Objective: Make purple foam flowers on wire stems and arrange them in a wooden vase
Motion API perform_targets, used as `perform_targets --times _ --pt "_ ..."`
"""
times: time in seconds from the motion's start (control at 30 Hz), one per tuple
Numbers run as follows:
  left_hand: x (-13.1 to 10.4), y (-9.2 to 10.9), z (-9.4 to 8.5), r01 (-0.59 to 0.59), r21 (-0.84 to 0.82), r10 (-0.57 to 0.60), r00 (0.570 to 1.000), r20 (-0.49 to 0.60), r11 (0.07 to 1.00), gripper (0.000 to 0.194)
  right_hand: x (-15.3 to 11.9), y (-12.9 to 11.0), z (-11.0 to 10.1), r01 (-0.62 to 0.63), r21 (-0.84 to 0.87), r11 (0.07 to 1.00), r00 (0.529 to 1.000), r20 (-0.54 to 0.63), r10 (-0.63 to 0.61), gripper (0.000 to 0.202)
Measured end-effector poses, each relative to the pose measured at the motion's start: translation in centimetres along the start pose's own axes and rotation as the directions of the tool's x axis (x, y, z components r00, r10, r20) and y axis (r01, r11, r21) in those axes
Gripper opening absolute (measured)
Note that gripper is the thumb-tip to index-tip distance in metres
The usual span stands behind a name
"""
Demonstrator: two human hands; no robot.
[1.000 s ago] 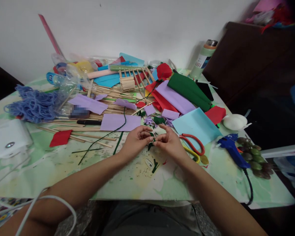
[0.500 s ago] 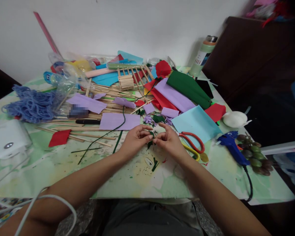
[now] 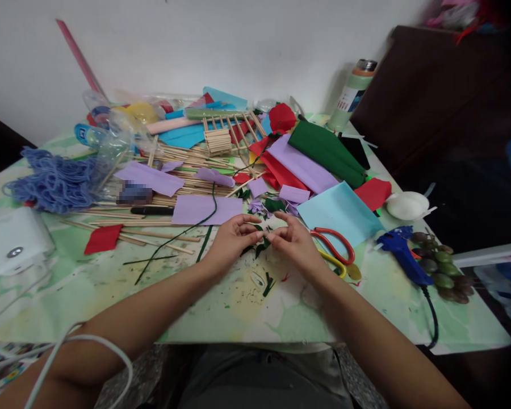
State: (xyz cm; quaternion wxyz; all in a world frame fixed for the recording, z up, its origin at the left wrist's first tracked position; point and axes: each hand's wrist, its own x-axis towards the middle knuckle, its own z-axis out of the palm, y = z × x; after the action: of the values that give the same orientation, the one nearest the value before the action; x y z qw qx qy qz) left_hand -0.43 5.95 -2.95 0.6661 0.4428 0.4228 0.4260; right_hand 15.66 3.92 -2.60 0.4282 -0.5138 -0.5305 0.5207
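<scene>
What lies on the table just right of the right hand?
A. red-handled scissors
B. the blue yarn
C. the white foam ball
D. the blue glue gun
A: the red-handled scissors lie beside the right hand; the glue gun is farther right.

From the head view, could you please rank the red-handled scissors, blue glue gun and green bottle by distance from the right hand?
1. Red-handled scissors, just right of the right hand.
2. Blue glue gun, farther right.
3. Green bottle, at the table's back by the wall.
</scene>
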Motion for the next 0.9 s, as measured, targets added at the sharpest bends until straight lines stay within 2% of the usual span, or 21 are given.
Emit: perform_targets --times 0.1,0.2,0.37,0.7,0.9 --pt "0.09 0.18 -0.01 0.029 -0.08 -0.034 0.998 -0.062 0.996 0.038 -0.14 -0.22 -0.06 0.033 -0.022 0.999 0.998 -0.046 -0.034 0.042" --pt "0.08 0.28 -0.02 0.043 -0.125 -0.055 0.994 -0.093 0.991 0.039 -0.18 -0.28 0.02 0.072 -0.079 0.994 0.997 -0.036 -0.075 0.025" --pt "0.07 0.06 -0.08 0.038 -0.155 -0.052 0.995 -0.088 0.987 0.038 -0.11 -0.23 0.2 0.028 -0.208 0.978 0.999 0.039 -0.02 0.02" --pt "-0.01 0.13 0.07 0.056 -0.175 -0.074 0.993 -0.096 0.983 0.03 -0.12 -0.29 0.15 0.043 -0.238 0.97 0.998 -0.042 -0.054 0.013" --pt "0.01 0.18 0.15 0.07 -0.185 -0.091 0.99 -0.106 0.98 0.026 -0.16 -0.6 0.14 0.044 -0.228 0.973 0.998 -0.043 -0.056 0.013"
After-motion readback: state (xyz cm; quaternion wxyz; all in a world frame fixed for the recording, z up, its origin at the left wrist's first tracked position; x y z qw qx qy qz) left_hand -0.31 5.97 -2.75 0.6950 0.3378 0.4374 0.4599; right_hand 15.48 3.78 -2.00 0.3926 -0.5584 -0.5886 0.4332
